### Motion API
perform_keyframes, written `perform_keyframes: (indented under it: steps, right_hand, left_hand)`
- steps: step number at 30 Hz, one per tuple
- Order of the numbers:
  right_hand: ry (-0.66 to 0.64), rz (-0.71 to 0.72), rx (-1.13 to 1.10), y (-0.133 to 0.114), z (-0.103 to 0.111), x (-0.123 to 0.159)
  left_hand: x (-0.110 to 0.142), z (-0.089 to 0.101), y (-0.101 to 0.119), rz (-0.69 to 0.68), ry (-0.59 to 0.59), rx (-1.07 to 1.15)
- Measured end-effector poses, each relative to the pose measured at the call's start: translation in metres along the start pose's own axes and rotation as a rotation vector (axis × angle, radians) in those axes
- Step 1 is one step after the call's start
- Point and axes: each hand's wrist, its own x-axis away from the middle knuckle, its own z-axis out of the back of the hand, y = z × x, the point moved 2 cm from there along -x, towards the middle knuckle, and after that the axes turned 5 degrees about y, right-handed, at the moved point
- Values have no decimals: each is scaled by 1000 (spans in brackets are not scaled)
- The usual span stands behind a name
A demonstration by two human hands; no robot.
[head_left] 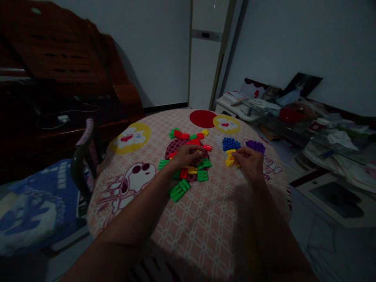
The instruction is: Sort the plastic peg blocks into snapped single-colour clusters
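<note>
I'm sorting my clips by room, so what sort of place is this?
Probably a home living room: there's a high-backed reddish-brown wooden bench, a tall white floor-standing unit with a small dark display, and a round, pink-cloth-covered table.

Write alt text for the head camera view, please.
A person's left hand is over scattered red, green and yellow pieces on a round, patterned tabletop. The right hand is at a yellow cluster, near a blue cluster and a purple cluster.

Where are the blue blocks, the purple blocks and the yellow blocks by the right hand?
Blue blocks (231, 144), head view: middle of the cluster.
Purple blocks (255, 146), head view: middle of the cluster.
Yellow blocks (229, 161), head view: lower part of the cluster.
</note>
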Motion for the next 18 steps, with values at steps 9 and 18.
perform_keyframes:
  steps: [9,18]
  right_hand:
    - [-41,-95,602,-7,29,-9]
    - [-119,37,902,3,8,-4]
  left_hand:
    - [0,7,4,-34,59,-22]
    - [-5,17,-6,-65,125,-109]
